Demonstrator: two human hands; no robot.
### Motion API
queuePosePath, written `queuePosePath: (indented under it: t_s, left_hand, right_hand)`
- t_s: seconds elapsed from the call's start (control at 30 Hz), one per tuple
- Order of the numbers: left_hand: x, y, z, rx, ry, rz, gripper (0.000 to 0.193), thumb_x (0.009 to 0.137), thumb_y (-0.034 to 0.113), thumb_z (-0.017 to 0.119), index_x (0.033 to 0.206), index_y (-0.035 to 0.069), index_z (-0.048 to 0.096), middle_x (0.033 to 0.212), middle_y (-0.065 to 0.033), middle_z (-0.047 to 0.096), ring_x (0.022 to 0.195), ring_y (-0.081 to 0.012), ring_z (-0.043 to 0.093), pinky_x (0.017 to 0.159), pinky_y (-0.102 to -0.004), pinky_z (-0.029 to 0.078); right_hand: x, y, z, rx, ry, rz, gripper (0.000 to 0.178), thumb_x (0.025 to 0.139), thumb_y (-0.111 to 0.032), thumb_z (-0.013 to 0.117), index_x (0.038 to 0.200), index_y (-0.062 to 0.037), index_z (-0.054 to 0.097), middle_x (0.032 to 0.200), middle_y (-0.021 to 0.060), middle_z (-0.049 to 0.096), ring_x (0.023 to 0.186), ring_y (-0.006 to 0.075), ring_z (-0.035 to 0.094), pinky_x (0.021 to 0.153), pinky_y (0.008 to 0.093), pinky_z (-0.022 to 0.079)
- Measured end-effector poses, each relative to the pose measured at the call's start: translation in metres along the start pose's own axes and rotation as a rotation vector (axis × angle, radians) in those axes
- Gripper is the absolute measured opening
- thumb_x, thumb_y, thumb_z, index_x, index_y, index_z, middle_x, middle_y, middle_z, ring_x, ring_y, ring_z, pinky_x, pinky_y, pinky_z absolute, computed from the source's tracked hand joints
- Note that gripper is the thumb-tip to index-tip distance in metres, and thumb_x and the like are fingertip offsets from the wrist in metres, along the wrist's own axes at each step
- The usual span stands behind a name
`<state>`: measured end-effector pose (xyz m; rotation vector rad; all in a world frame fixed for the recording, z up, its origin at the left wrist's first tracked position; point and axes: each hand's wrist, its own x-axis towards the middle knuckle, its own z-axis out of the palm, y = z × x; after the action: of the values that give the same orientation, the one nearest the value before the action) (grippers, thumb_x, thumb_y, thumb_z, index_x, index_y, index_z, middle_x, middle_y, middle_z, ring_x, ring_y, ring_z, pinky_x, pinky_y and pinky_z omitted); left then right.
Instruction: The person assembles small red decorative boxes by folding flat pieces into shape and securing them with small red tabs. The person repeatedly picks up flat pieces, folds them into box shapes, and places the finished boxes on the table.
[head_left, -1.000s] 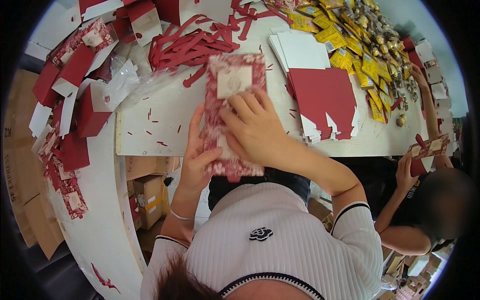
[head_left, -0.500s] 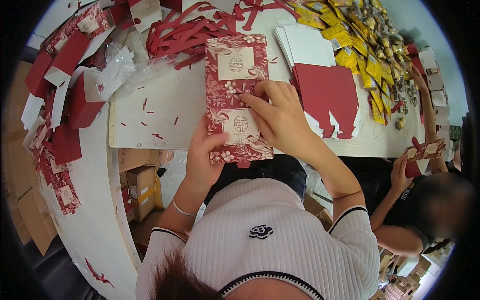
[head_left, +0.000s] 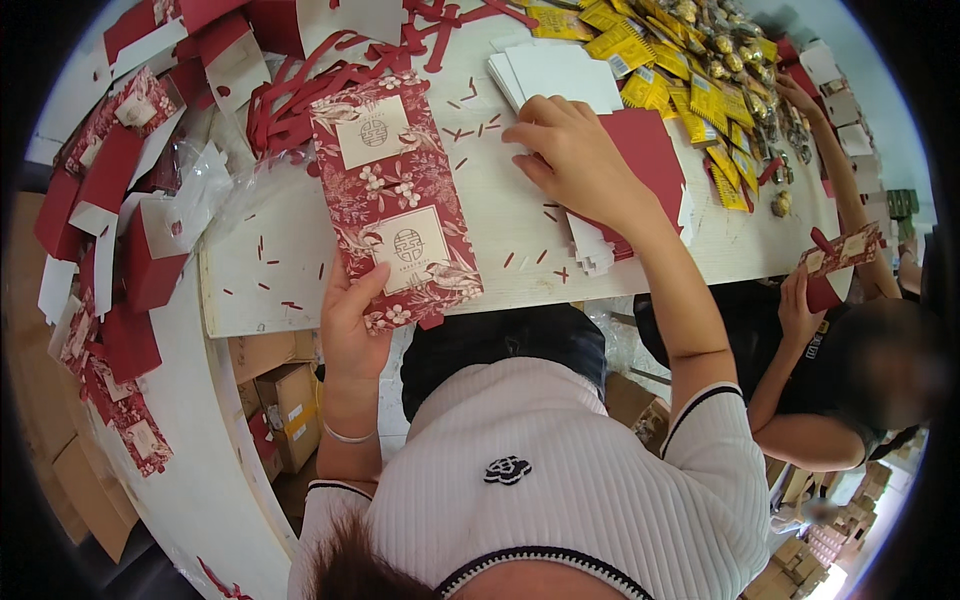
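My left hand (head_left: 354, 315) grips the lower left edge of a flat red floral carton (head_left: 395, 185) with two cream panels, its thumb lying on the printed face. The carton is tilted slightly, its top leaning left, above the near part of the table. To its right, apart from it, hangs my right hand (head_left: 580, 160), fingers loosely bent and apart, with nothing visible in them. Beneath and beside this hand lies a stack of flat red and white card blanks (head_left: 648, 155), partly hidden by my forearm. Small red paper scraps (head_left: 478, 128) lie between carton and stack.
Red strips (head_left: 290, 95) are heaped at the back left, near clear plastic (head_left: 205, 185). Folded red boxes (head_left: 160, 250) crowd the left. Yellow packets (head_left: 650, 90) and gold-wrapped balls (head_left: 730, 60) pile up at the back right. A co-worker's hand (head_left: 800, 310) holds a box at right.
My right hand has come off the carton and moved right, over the card blanks. In my left hand the carton has shifted left and tilted. More red scraps show on the table.
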<state>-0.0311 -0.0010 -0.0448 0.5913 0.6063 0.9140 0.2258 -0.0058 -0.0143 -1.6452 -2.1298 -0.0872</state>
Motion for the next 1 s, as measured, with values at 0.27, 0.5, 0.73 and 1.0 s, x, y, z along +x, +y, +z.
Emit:
queuePosePath:
  t_s: [0.27,0.5,0.73,1.0]
  left_hand:
    - [0.004,-0.006,-0.005,-0.090,-0.005,-0.192,0.036,0.085,0.007,0.046,0.120,-0.001,0.040,0.113,-0.0130,0.053,0.100,-0.0209,0.055,0.085,-0.0350,0.046]
    - [-0.005,-0.018,0.011,0.063,0.072,-0.167,0.035,0.086,0.011,0.046,0.119,0.000,0.041,0.109,-0.0136,0.054,0.098,-0.0218,0.056,0.082,-0.0335,0.047]
    - [0.001,-0.023,0.002,0.273,0.049,-0.002,0.047,0.091,0.036,0.039,0.121,0.001,0.042,0.114,-0.0123,0.052,0.103,-0.0238,0.052,0.088,-0.0383,0.043]
    - [0.001,0.027,0.023,0.970,0.286,0.579,0.045,0.090,0.032,0.041,0.117,-0.003,0.045,0.106,-0.0162,0.055,0.093,-0.0242,0.054,0.077,-0.0333,0.045]
  right_hand:
    - [0.068,0.060,0.056,-0.135,0.121,-0.056,0.029,0.068,-0.004,0.058,0.098,-0.0063,0.058,0.090,0.0096,0.055,0.091,0.0270,0.053,0.075,0.0366,0.043]
    - [0.138,0.083,0.106,-0.304,-0.135,-0.276,0.014,0.073,-0.013,0.050,0.079,-0.0059,0.060,0.087,0.0102,0.057,0.084,0.0259,0.058,0.070,0.0363,0.048]
    - [0.145,0.085,0.122,0.010,0.044,-0.157,0.020,0.069,-0.013,0.056,0.088,-0.0080,0.057,0.076,0.0144,0.060,0.074,0.0323,0.059,0.062,0.0437,0.046]
    - [0.093,-0.010,-0.030,1.563,0.771,0.018,0.017,0.085,-0.008,0.047,0.089,-0.0090,0.031,0.065,0.0078,0.057,0.042,0.0070,0.048,0.035,0.0190,0.035]
